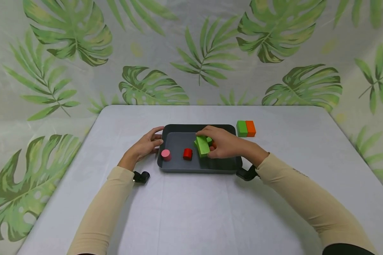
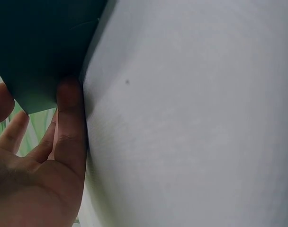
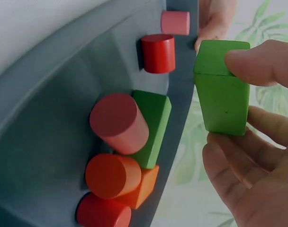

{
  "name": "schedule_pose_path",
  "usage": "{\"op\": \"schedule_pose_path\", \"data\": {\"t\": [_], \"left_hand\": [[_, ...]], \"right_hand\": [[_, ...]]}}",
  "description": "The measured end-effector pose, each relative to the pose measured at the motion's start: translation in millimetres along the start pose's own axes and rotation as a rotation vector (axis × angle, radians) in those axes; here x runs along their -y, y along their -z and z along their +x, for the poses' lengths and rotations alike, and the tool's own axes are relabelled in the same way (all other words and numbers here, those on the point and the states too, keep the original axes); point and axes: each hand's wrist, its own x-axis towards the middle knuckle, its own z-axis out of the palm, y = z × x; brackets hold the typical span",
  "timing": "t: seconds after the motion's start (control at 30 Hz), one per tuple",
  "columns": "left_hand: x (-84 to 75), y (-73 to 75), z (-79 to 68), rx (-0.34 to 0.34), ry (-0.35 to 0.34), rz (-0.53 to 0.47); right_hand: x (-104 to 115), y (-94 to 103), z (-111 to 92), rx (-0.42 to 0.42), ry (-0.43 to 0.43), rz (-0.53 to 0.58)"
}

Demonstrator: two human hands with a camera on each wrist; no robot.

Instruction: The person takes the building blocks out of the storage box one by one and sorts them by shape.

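Observation:
My right hand (image 1: 225, 143) pinches a light green rectangular block (image 1: 202, 146) between thumb and fingers, above the dark grey tray (image 1: 175, 169). In the right wrist view this block (image 3: 224, 94) appears raised, its thumb side upward. My left hand (image 1: 145, 144) is at the tray's left end, its fairly straight fingers touching the outer wall (image 2: 44, 52). Inside the tray are a pink cylinder (image 1: 166, 155) and a red cylinder (image 1: 187, 154). Below my right hand, mostly hidden in the head view, lie a darker green block (image 3: 156, 123), a dusty pink cylinder (image 3: 118, 123) and an orange cylinder (image 3: 111, 176).
An orange block (image 3: 143, 188) and another red cylinder (image 3: 103, 213) also lie in the tray. Just beyond its right back corner, a green block (image 1: 242, 128) and an orange block (image 1: 250, 128) stand side by side on the white-covered table (image 1: 191, 209). A leaf-printed curtain (image 1: 159, 46) hangs behind.

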Motion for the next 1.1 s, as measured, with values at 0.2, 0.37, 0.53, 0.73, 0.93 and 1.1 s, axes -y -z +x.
{"op": "schedule_pose_path", "data": {"t": [0.2, 0.37, 0.53, 0.73, 0.93, 1.1], "left_hand": [[0.2, -0.6, 0.6, -0.004, 0.008, 0.007], [0.2, -0.7, 1.2, -0.004, 0.013, 0.010], [-1.6, 0.2, 0.3, -0.010, 0.022, 0.013], [-1.6, 1.5, 1.7, -0.008, 0.018, 0.010], [-0.6, 1.0, 0.5, -0.007, 0.017, 0.009], [0.2, 0.9, 0.0, -0.006, 0.014, 0.012]], "right_hand": [[-5, 6.8, -7, -0.035, -0.019, -0.012], [-14, 17.8, -21, -0.048, -0.090, 0.060], [-26, 27.9, -36, -0.063, -0.140, 0.078], [-41, 38.1, -52, -0.110, -0.148, 0.021], [-57, 53.1, -73, -0.167, -0.202, -0.061], [-75, 65.1, -95, -0.206, -0.264, -0.060]]}}
